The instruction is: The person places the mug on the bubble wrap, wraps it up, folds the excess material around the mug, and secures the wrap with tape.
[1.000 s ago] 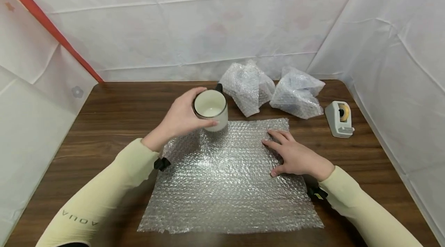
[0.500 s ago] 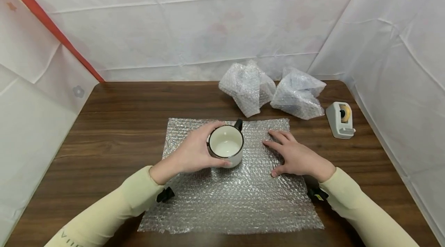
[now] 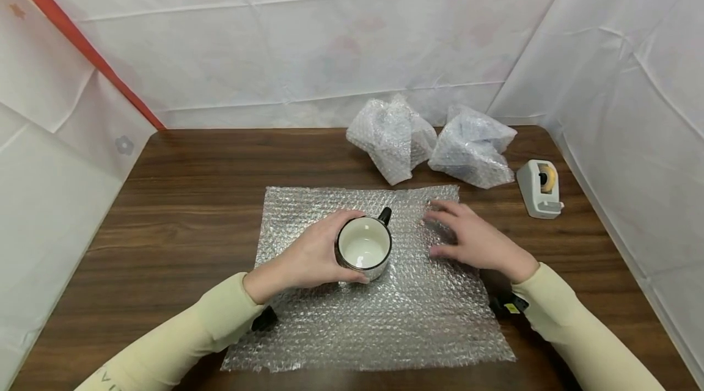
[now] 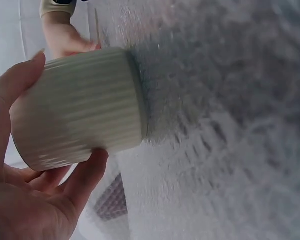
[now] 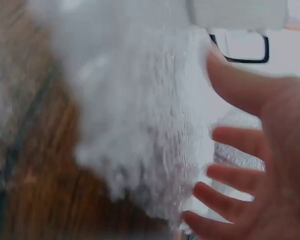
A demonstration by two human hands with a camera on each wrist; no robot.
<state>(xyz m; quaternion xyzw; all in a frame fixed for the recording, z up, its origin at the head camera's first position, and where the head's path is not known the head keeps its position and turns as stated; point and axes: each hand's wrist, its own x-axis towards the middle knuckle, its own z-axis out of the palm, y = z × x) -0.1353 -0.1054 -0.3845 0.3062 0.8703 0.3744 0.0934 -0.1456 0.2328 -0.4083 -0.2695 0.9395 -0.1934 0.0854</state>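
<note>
A pale ribbed mug (image 4: 82, 107) with a black rim and black handle stands upright on a sheet of bubble wrap (image 3: 385, 330), near its middle. My left hand (image 3: 313, 253) grips the mug from the left, thumb on the near side and fingers round the far side. In the left wrist view its fingertips (image 4: 97, 157) press on the ribbed wall. To the right, my right hand (image 3: 478, 241) hovers close over the wrap's right part, fingers spread and holding nothing. The right wrist view shows its fingers (image 5: 235, 177) apart, with the mug's black handle (image 5: 247, 61) beyond the thumb.
Two bubble-wrapped bundles (image 3: 392, 140) (image 3: 472, 146) lie side by side at the back of the brown wooden table (image 3: 181, 195). A white tape dispenser (image 3: 540, 190) with yellow tape stands at the right. White cloth (image 3: 330, 43) hangs behind and on both sides.
My left hand has brought the mug from the wrap's back edge toward its middle, moving nearer and to the right, and set it down. The right hand has lifted slightly off the wrap.
</note>
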